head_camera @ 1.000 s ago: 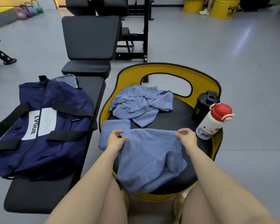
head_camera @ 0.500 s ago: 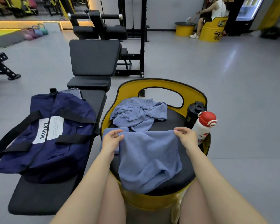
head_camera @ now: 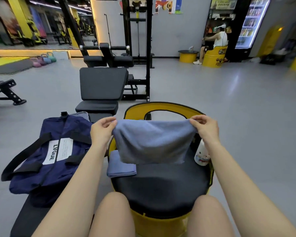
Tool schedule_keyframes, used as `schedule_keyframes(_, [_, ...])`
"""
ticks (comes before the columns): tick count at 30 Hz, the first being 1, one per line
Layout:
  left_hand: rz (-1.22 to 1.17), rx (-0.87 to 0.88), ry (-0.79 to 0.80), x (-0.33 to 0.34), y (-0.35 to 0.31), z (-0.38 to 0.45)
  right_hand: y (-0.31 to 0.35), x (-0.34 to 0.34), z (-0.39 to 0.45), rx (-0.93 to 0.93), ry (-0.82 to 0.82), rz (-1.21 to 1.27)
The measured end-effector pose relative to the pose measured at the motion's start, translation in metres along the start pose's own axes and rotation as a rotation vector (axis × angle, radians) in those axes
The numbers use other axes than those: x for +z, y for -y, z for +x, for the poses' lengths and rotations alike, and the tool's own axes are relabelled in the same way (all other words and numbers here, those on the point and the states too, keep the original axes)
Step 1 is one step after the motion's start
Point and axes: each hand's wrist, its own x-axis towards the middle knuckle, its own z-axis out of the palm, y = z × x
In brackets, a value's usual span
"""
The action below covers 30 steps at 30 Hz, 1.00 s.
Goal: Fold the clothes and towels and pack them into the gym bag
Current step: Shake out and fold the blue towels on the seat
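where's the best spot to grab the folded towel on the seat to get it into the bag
Take the folded towel by its left edge, coming from the bag side. It lies flat at the seat's left rim, so fingers could probably slide under that edge while the thumb pins the layers together.

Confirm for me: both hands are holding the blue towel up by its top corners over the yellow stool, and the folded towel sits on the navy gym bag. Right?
Not quite. The head view shows the folded towel on the black seat of the yellow stool, at its left edge, not on the navy gym bag. The rest holds: left hand and right hand each pinch a top corner of the blue towel, lifted over the stool.
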Motion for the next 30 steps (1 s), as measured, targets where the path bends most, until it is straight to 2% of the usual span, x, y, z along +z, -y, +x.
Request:
schedule_keyframes(5, [0.001,0.079,0.018,-0.010,-0.038,0.012,0.025,-0.009,0.015,-0.012,-0.005,0.021])
schedule_keyframes(10, [-0.045,0.172,0.033,-0.017,-0.083,0.016,0.060,-0.019,0.021,-0.043,0.008,0.157])
schedule_keyframes(13, [-0.081,0.247,0.059,-0.019,-0.106,0.012,0.083,-0.026,0.014,-0.127,0.050,0.197])
schedule_keyframes(18, [-0.061,0.379,0.038,-0.024,-0.132,0.002,0.113,-0.038,0.003,-0.325,-0.071,0.107])
schedule_keyframes(24, [0.049,0.506,-0.087,-0.030,-0.155,-0.004,0.130,-0.056,-0.004,-0.411,-0.204,0.086])
schedule_keyframes(30, [0.078,0.543,-0.090,-0.034,-0.171,-0.006,0.149,-0.072,-0.005,-0.463,-0.171,0.083])
